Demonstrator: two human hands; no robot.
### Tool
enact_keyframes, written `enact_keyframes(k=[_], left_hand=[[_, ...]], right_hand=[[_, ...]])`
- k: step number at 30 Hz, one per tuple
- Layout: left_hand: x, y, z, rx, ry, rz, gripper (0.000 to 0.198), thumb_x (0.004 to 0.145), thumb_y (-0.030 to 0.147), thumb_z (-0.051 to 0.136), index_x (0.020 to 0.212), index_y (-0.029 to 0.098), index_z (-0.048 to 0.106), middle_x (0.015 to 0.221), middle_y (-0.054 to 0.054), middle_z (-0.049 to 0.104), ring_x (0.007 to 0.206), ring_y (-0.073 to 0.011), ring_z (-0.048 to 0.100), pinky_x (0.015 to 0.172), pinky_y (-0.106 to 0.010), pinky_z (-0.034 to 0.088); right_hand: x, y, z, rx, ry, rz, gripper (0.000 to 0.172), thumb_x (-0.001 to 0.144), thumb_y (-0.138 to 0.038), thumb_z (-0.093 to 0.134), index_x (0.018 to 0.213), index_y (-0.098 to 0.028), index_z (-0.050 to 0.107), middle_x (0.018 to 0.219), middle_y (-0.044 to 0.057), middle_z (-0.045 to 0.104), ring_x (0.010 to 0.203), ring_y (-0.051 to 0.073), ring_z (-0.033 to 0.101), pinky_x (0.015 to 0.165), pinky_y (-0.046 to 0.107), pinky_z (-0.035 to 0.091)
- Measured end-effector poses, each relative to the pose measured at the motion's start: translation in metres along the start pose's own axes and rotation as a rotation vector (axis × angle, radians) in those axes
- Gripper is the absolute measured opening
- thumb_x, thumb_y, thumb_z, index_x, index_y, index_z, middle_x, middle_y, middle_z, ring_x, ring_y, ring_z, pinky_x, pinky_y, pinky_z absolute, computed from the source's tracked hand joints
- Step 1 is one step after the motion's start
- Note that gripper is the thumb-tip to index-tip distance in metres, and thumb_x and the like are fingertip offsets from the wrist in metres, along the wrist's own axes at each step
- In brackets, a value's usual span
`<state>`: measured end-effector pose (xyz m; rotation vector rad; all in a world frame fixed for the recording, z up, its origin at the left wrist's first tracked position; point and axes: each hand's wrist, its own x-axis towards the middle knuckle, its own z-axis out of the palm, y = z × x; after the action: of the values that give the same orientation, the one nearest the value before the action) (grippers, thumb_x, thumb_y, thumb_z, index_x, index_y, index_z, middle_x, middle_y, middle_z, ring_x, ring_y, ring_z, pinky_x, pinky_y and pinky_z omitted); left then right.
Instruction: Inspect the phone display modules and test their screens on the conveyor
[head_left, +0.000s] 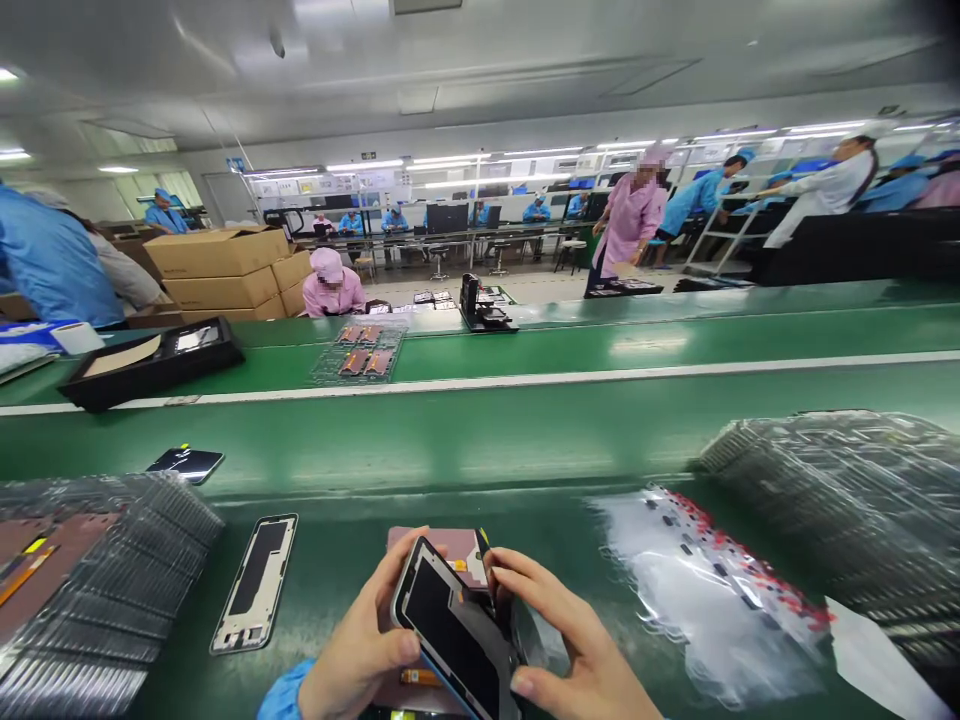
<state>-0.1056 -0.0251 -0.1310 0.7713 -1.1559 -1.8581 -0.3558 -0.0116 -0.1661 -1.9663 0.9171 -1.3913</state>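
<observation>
Head view, looking down at both hands over a green conveyor belt. Nearest, the left hand (360, 635), below its blue sleeve (281, 695), and the right hand (570, 630) are half closed, their fingers curled around the edges of a black rectangular phone panel edged in blue (442, 625), tilted and held just above the belt. A dark flexible sheet (484, 665) lies against the panel's lower right side; whether it is attached cannot be told. Under the hands lies a flat mauve card (439, 550).

To the left, a white-framed phone housing with a black centre (255, 585) lies flat, beside a tall stack of clear ribbed plastic trays (112, 600). To the right are a crumpled clear bag with red and dark specks (712, 600) and another clear tray stack (832, 500). So one panel is in hand, and others wait nearby; how many are finished cannot be told.

Farther along, a glossy black phone (186, 464) rests on the belt. Beyond are a black tray (150, 362), cardboard boxes (217, 270) and a co-worker in pink (334, 285).
</observation>
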Motion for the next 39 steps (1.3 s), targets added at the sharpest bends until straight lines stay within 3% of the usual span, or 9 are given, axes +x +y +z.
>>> enact_keyframes(k=[9,17,39], left_hand=[[0.003,-0.016,0.004,0.076,-0.001,0.100,0.087,0.064,0.045,0.088,0.141,0.034,0.049,0.144,-0.009,0.055,0.134,-0.0307,0.049,0.112,-0.040,0.037],[0.002,-0.004,0.026,0.044,0.050,0.022,0.090,0.059,0.042,0.092,0.138,0.034,0.051,0.139,-0.010,0.058,0.127,-0.0284,0.056,0.107,-0.038,0.043],[0.001,-0.006,0.026,0.087,0.012,0.065,0.085,0.068,0.036,0.087,0.142,0.031,0.044,0.139,-0.013,0.058,0.129,-0.0289,0.054,0.110,-0.041,0.041]], right_hand=[[-0.005,0.002,0.014,-0.096,-0.098,-0.011,0.063,0.086,-0.060,0.066,0.141,-0.031,0.053,0.143,0.012,0.055,0.128,0.027,0.056,0.103,0.036,0.050],[-0.007,-0.001,0.028,-0.248,-0.070,-0.128,0.063,0.088,-0.057,0.065,0.141,-0.025,0.053,0.142,0.014,0.055,0.126,0.028,0.057,0.102,0.035,0.051],[-0.009,0.003,0.032,-0.352,-0.070,-0.227,0.067,0.090,-0.058,0.062,0.145,-0.022,0.048,0.144,0.018,0.052,0.127,0.032,0.055,0.099,0.041,0.054]])
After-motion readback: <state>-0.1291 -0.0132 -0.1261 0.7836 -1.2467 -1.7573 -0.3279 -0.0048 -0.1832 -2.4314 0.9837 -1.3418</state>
